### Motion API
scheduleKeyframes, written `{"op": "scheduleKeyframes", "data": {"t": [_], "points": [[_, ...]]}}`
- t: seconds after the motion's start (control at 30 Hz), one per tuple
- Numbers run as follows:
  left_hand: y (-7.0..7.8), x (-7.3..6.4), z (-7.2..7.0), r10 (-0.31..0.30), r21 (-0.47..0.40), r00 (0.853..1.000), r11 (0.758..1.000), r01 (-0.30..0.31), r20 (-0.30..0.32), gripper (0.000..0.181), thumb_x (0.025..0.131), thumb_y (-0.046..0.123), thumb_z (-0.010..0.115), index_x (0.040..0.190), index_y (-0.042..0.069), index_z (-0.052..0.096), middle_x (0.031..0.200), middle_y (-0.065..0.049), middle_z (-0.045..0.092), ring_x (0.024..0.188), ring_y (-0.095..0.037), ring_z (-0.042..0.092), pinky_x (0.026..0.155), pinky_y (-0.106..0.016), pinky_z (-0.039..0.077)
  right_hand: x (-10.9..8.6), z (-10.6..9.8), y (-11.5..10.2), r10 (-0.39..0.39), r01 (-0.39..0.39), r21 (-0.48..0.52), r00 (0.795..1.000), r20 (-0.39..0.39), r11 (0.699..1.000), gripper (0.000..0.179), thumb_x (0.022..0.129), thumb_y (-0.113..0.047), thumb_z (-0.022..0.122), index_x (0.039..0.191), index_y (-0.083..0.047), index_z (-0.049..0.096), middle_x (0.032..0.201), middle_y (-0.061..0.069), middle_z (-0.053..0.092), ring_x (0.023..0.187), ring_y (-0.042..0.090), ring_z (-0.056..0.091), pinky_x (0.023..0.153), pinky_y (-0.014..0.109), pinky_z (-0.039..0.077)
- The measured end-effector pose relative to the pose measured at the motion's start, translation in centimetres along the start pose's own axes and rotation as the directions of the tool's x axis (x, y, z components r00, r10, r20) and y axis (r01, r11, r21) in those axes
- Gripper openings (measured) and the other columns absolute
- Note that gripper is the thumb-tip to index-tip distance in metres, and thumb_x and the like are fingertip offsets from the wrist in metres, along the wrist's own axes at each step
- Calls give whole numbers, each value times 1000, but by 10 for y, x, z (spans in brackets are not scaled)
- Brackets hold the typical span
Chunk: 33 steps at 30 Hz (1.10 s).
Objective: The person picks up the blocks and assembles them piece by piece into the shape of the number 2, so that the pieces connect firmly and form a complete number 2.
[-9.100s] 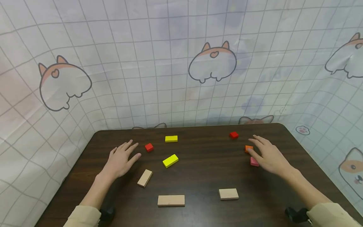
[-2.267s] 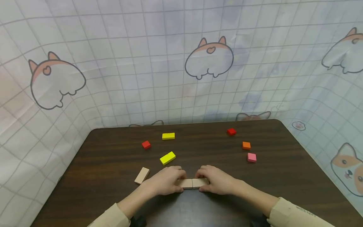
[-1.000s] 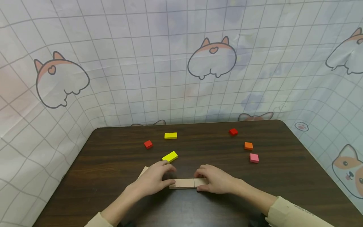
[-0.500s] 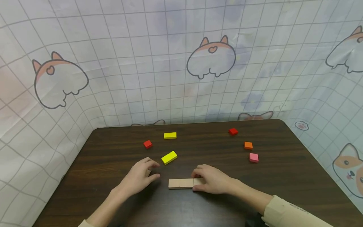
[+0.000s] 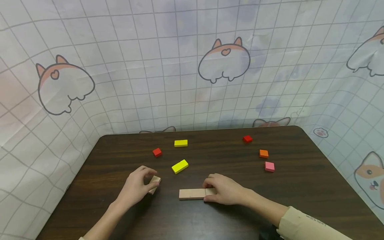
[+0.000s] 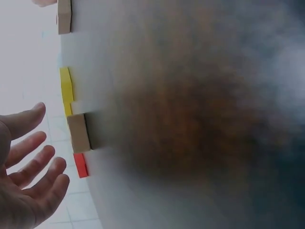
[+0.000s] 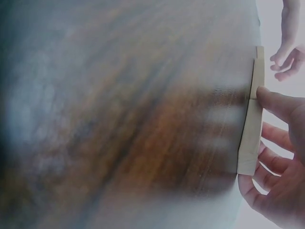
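On the dark table, a long plain wooden block (image 5: 191,194) and a shorter one (image 5: 211,191) lie end to end in a row. My right hand (image 5: 225,190) grips the shorter block, thumb on its near side and fingers on its far side; the right wrist view shows this block (image 7: 250,136) too. A third wooden block (image 5: 155,179) lies at an angle to the left, partly hidden by my left hand (image 5: 135,185). From the left wrist, that hand's relaxed fingers (image 6: 45,186) appear apart from the wooden block (image 6: 79,133).
Beyond the hands lie two yellow blocks (image 5: 180,166) and a small red block (image 5: 157,152). Another red block (image 5: 247,139), an orange block (image 5: 263,153) and a pink block (image 5: 269,166) lie at the right. A patterned cloth (image 5: 180,83) hangs behind the table.
Both hands came from the sides to two wooden blocks, now end to end. The left hand has since let go of the long block and moved left over the third; the right still grips.
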<state>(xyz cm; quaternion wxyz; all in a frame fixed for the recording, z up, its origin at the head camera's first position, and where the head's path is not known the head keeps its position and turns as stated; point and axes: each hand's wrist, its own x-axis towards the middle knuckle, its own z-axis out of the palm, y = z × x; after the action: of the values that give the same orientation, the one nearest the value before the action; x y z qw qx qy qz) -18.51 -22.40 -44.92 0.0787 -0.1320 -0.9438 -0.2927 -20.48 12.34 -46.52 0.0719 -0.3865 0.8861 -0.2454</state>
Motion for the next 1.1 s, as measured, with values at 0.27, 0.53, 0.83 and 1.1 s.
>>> {"op": "scheduleKeyframes", "data": {"t": [0.27,0.53,0.83,1.1], "points": [[-3,-5,-2,-95,13,995,995,95,0,36,81,18,89,113,6,76,108,-5,70,95,-25,66,82,-45,57,0,0,-1,2,-2,-1,1000,1,1000,29,89,-35,82,108,-16,72,100,-9,60,85,7,51,74,27,49],[-6,-5,-1,-197,-56,977,978,202,81,41,79,20,92,111,3,73,94,-2,67,79,-15,59,65,-31,50,0,-1,-2,0,0,0,1000,5,1000,28,89,-36,82,108,-17,71,99,-10,60,85,7,51,74,27,49],[-8,-2,2,-229,-63,967,970,237,110,43,76,19,93,110,2,72,85,0,63,72,-14,54,61,-30,45,0,-1,-2,0,0,5,1000,7,1000,28,89,-35,82,107,-16,72,97,-9,59,83,7,50,73,26,48],[-5,1,0,-260,-13,957,965,264,130,37,77,19,91,101,1,71,77,1,61,68,-15,54,59,-31,46,1,-1,-2,2,-2,4,1000,12,1000,28,90,-35,82,108,-17,72,98,-10,59,83,7,50,73,26,48]]}}
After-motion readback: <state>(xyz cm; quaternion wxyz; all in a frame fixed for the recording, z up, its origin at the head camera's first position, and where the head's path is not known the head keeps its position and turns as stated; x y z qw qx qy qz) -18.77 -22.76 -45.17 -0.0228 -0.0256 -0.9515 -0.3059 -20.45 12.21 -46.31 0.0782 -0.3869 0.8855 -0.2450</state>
